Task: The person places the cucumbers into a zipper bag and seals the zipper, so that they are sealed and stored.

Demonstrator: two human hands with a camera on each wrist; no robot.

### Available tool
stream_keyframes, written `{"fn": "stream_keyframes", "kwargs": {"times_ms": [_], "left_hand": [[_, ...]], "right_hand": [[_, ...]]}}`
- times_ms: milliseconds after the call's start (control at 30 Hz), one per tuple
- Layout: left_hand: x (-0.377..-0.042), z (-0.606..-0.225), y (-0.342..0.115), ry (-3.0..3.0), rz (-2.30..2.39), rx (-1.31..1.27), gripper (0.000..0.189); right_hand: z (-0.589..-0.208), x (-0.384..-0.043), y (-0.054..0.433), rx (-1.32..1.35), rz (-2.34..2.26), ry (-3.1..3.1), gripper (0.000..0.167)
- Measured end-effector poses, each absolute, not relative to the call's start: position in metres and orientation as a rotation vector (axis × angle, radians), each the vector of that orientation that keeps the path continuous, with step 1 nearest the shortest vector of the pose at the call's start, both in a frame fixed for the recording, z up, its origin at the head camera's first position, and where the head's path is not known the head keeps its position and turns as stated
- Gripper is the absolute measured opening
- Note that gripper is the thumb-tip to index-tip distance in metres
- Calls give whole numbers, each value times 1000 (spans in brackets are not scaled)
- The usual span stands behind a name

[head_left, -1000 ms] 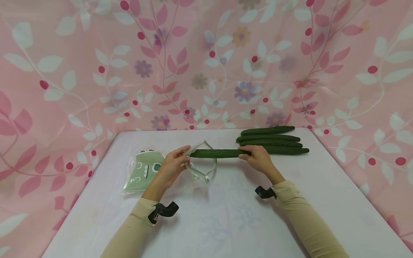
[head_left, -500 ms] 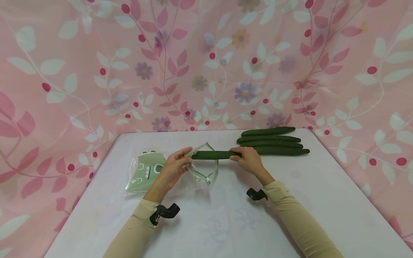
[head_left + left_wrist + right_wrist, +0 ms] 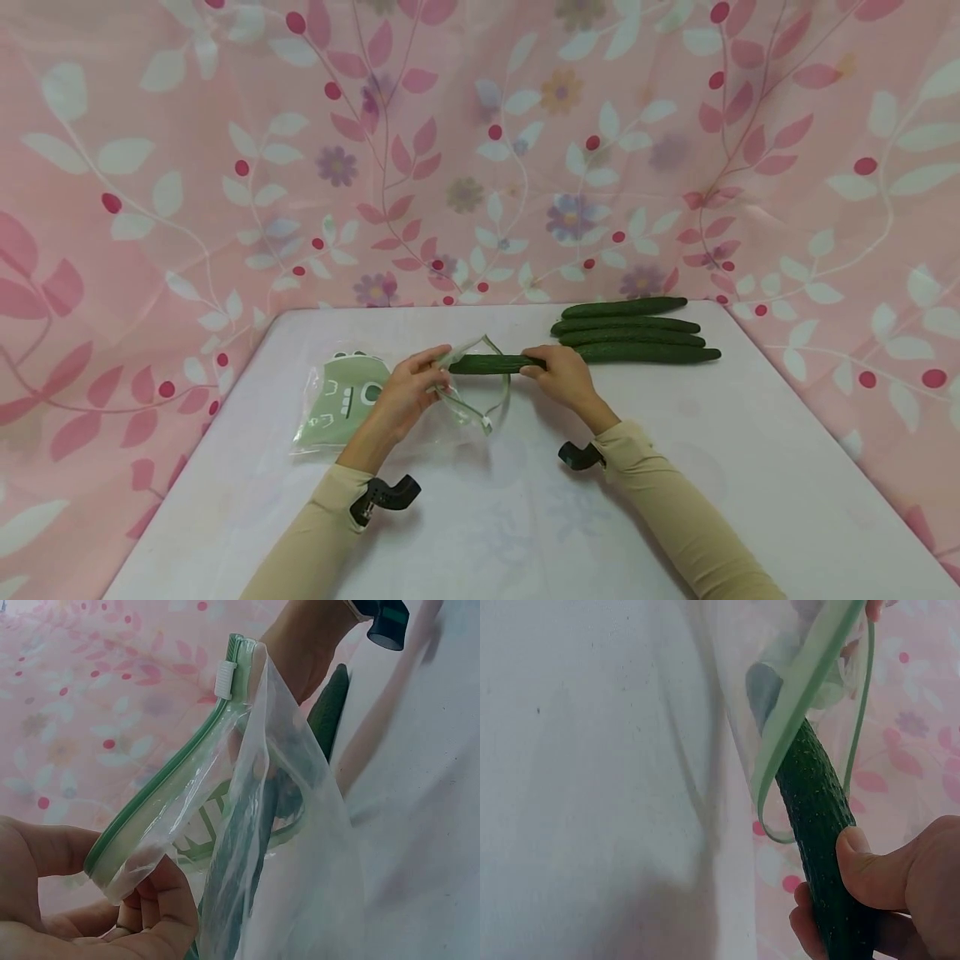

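My left hand pinches the rim of a clear zipper bag with a green zip edge and a white slider. The bag's mouth gapes toward the right, and its green print of a cartoon face lies on the table at the left. My right hand grips a dark green cucumber near one end, thumb on one side and fingers on the other. In the right wrist view the cucumber's far end is inside the bag, seen through the film, while the held part is outside.
Several more cucumbers lie side by side at the back right of the white table, just beyond my right hand. A pink floral cloth hangs behind the table. Each sleeve carries a black wrist camera.
My right hand has moved left with the cucumber, and less of it shows outside the bag. The left hand keeps its pinch on the rim, almost in the same place.
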State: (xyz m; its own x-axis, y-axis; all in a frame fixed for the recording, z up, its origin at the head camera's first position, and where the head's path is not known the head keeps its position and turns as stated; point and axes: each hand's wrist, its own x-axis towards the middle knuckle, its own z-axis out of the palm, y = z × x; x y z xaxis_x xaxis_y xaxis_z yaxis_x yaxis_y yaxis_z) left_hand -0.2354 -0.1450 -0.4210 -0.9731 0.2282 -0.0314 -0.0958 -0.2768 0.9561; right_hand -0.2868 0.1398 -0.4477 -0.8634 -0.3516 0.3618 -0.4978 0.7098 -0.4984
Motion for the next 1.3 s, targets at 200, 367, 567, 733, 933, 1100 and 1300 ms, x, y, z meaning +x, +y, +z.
{"fn": "stream_keyframes", "kwargs": {"times_ms": [200, 367, 567, 733, 933, 1100, 1300], "left_hand": [[-235, -424, -145, 1770, 2328, 171, 51], [-234, -425, -145, 1782, 2317, 169, 50], [-233, -426, -144, 1839, 2268, 175, 51], [-233, -425, -145, 1864, 2243, 187, 51], [-233, -424, -145, 1859, 2254, 188, 49], [-233, -424, -145, 1849, 2260, 190, 49], [-235, -426, -145, 1807, 2298, 176, 51]], "right_hand": [[-456, -288, 132, 670, 881, -2699, 30], [-461, -286, 128, 655, 903, -2736, 31], [-466, -286, 127, 618, 991, -2829, 31], [-466, -288, 127, 629, 1033, -2836, 31], [-463, -292, 139, 742, 946, -2851, 33], [-455, -294, 155, 812, 871, -2877, 31], [-454, -297, 166, 911, 864, -2911, 33]]}}
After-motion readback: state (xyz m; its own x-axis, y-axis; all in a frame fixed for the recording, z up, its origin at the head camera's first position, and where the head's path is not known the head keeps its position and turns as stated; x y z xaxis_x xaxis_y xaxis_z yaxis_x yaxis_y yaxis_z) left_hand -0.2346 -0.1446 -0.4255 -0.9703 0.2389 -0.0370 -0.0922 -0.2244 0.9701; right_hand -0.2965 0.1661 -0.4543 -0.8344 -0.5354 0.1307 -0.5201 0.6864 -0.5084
